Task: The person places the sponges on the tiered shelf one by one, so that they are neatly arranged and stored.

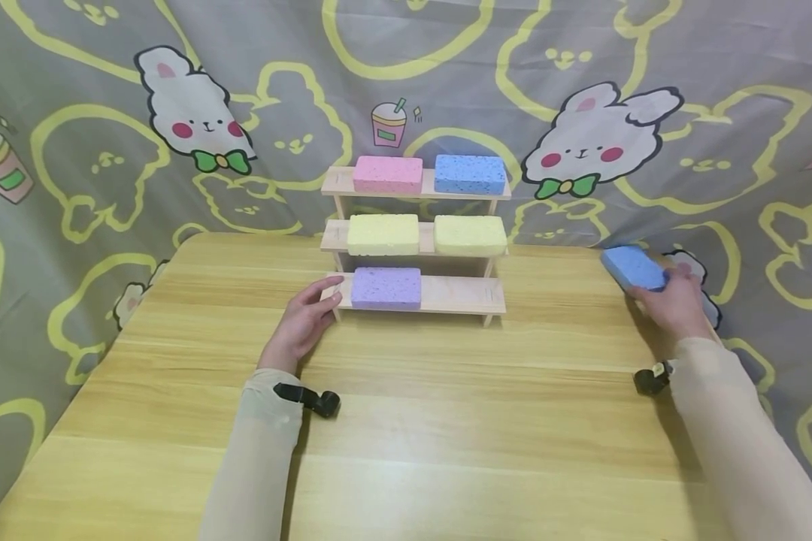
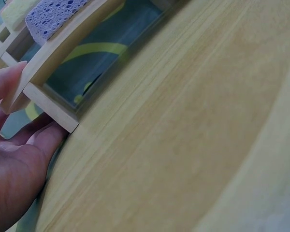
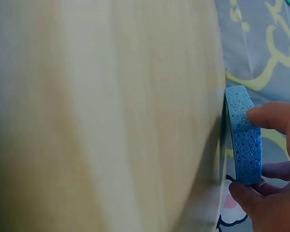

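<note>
A three-tier wooden shelf (image 1: 463, 294) stands at the back middle of the table. My left hand (image 1: 304, 321) holds the left end of its lowest tier, with fingers around the board's end and leg in the left wrist view. On that tier lies a purple sponge (image 1: 386, 288), right of my fingers. Two yellow sponges (image 1: 383, 234) are on the middle tier. The top tier bears a pink sponge (image 1: 388, 174) and a blue sponge (image 1: 470, 174). At the table's far right corner, my right hand (image 1: 678, 303) grips another blue sponge (image 3: 246, 140) between thumb and fingers.
The light wooden table (image 1: 460, 436) reaches from the shelf toward me. Behind it and along both sides hangs a grey curtain (image 1: 440, 98) with rabbit drawings. A black wrist camera (image 1: 314, 400) is strapped on the left sleeve, another camera (image 1: 652, 378) on the right.
</note>
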Demonstrator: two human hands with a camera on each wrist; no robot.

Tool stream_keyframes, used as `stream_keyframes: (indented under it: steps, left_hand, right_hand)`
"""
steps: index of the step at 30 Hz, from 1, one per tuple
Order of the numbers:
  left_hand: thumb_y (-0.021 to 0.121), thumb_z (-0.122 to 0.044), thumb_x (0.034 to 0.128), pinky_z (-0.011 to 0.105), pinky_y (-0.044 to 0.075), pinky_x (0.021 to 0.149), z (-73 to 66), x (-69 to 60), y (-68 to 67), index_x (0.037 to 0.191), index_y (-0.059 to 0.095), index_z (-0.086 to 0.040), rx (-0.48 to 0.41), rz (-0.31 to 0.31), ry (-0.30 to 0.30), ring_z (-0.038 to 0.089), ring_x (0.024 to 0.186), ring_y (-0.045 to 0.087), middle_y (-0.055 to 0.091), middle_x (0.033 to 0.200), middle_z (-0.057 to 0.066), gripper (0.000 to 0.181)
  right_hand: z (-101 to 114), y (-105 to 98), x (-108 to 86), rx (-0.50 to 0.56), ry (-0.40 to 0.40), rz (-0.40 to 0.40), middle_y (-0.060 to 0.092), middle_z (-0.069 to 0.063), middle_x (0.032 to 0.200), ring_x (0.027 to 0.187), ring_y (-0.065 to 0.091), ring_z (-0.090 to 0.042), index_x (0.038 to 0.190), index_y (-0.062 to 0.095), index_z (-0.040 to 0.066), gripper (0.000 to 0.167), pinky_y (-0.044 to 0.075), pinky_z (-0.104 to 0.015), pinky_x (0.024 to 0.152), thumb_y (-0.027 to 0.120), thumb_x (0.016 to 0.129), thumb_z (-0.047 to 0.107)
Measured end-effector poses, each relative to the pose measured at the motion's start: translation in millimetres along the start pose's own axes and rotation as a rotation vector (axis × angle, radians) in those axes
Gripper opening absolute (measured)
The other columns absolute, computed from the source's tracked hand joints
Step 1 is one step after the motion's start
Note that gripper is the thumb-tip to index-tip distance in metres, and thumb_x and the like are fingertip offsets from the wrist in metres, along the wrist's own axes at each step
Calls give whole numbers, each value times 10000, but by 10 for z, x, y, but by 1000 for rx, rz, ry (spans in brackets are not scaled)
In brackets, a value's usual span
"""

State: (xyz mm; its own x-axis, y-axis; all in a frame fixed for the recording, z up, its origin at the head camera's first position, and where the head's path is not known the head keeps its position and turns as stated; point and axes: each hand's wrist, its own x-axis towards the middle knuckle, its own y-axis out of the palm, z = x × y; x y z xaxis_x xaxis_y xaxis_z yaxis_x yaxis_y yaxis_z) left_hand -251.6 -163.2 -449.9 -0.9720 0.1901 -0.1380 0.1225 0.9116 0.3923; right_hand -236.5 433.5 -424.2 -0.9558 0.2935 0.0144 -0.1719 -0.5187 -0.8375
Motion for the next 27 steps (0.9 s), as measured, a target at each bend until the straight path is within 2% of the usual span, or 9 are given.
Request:
stream_keyframes:
  steps: [7, 12, 18, 27]
  left_hand:
    - [561, 0, 982, 354, 391, 1068, -5, 3, 2, 1299, 602, -53, 9, 1, -8, 224, 1255, 428, 238, 1578, 33, 325]
    - [560, -5, 984, 352, 392, 1067, -9, -2, 9, 1326, 582, -47, 24, 4, -12, 218, 1261, 421, 228, 1583, 27, 346]
    - [567, -10, 983, 351, 394, 1064, -7, 10, 13, 1320, 590, -53, 20, 9, -7, 222, 1269, 413, 235, 1579, 26, 341]
    - [556, -9, 989, 365, 373, 1081, 10, 13, -9, 1297, 613, -71, 18, 10, -5, 224, 1275, 404, 229, 1581, 27, 319]
  right_hand:
    - [2, -32, -124, -29, -52, 11, 226, -506, 1310, 1180, 281, -626, 1393, 256, -217, 807, 271, -690, 970, 563, 967, 395]
    - [6, -59, -189, -14, -55, 8, 225, -493, 1340, 1190, 287, -626, 1423, 253, -189, 821, 276, -688, 957, 558, 969, 422]
    - [22, -77, -243, -8, -104, -28, 305, -473, 1323, 1191, 314, -612, 1405, 312, -187, 773, 278, -681, 948, 598, 961, 378]
    - [51, -76, -316, 26, -154, -58, 406, -421, 1341, 1216, 362, -590, 1396, 376, -165, 708, 254, -672, 1005, 621, 966, 342]
